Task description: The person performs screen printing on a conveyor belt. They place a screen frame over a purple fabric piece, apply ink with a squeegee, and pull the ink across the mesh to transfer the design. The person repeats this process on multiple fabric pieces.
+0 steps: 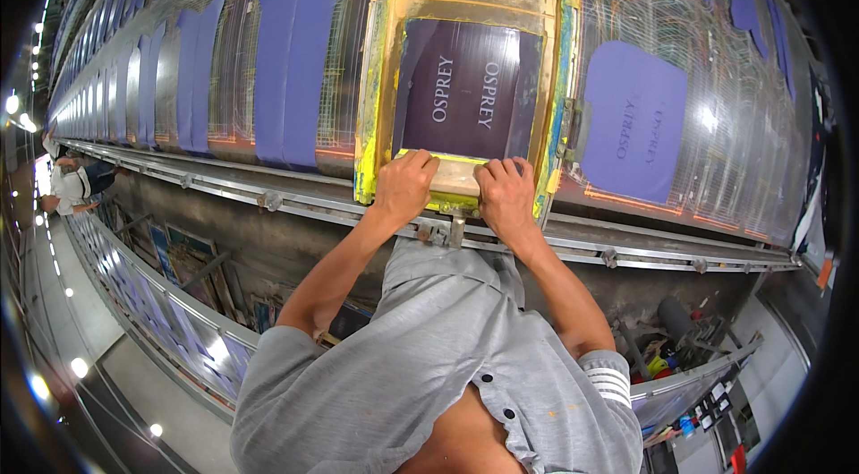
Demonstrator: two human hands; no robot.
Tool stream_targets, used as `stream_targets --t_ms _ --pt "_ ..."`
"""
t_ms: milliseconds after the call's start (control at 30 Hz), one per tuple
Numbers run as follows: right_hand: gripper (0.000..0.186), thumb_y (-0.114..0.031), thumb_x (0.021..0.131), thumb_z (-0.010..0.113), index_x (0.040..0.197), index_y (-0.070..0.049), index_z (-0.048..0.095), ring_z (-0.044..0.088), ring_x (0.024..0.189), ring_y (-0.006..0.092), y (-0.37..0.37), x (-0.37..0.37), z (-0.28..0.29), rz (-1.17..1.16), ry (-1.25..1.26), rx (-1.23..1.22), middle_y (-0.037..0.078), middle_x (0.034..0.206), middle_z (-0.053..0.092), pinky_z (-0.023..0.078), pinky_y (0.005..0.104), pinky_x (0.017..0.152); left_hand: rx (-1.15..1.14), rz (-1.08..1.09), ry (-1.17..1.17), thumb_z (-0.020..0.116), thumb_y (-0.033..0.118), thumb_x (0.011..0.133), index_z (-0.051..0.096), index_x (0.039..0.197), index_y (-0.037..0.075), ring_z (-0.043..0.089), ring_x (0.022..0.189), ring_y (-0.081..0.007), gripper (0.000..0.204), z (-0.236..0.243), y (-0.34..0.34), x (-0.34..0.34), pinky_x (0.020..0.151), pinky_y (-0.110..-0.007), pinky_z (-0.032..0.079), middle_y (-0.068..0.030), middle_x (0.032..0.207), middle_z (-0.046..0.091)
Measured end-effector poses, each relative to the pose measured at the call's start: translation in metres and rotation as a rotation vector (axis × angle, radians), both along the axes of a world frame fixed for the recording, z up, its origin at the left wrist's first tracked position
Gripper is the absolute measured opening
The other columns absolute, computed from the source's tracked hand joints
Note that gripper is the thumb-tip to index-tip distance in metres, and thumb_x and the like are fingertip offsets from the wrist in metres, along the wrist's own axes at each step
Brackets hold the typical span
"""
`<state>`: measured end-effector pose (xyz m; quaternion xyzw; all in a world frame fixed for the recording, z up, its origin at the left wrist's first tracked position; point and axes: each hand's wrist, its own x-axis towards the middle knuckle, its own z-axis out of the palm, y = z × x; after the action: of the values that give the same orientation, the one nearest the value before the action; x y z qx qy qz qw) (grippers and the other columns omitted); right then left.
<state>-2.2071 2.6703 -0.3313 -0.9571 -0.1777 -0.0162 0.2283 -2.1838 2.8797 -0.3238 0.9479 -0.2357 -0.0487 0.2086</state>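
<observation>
The left hand (409,185) and right hand (506,190), apart from each other, curl over the pale bar (458,173) at the near end of the screen (465,89). Even pressure from both, with the screen kept flat, would probably serve best. It lies on the worktop (613,4), shiny and streaked with coloured lines, between purple panels (637,116). A metal rail (224,189) edges this; far left, a co-worker (69,185) is near bright lamps (79,367).

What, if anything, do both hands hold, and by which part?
Left hand and right hand grip a tan bar near its ends, at the near side of the frame; its kind is unclear.
</observation>
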Motion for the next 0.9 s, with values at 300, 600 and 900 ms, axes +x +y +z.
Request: stream_targets --t_ms 300,600,900 --pt "0.010 -0.003 0.073 0.063 0.080 -0.007 0.069 0.063 0.090 0.0290 -0.030 0.153 -0.001 -0.018 0.018 -0.066 0.010 0.084 0.065 0.042 0.0487 0.092 0.126 -0.033 0.006 0.062 0.002 0.073 0.077 0.090 0.013 0.068 0.076 -0.0309 0.025 0.000 -0.022 0.160 0.068 -0.043 0.056 -0.0090 0.081 0.066" --pt "0.014 -0.003 0.071 0.066 0.084 -0.007 0.068 0.062 0.091 0.0281 -0.038 0.200 -0.004 -0.028 -0.054 -0.076 0.009 0.085 0.064 0.041 0.0484 0.095 0.071 -0.069 -0.091 0.063 0.000 0.070 0.073 0.089 0.010 0.066 0.077 -0.0296 0.024 -0.014 -0.032 0.209 0.064 -0.042 0.055 -0.0081 0.080 0.063" --pt "0.024 -0.001 0.067 0.069 0.089 -0.008 0.065 0.058 0.090 0.0261 -0.006 0.031 0.003 -0.035 0.035 -0.029 0.007 0.086 0.058 0.039 0.0537 0.102 0.016 -0.023 0.022 0.065 -0.004 0.064 0.069 0.099 0.005 0.065 0.084 -0.0271 0.036 -0.004 -0.006 0.035 0.067 -0.040 0.055 -0.0068 0.091 0.063"
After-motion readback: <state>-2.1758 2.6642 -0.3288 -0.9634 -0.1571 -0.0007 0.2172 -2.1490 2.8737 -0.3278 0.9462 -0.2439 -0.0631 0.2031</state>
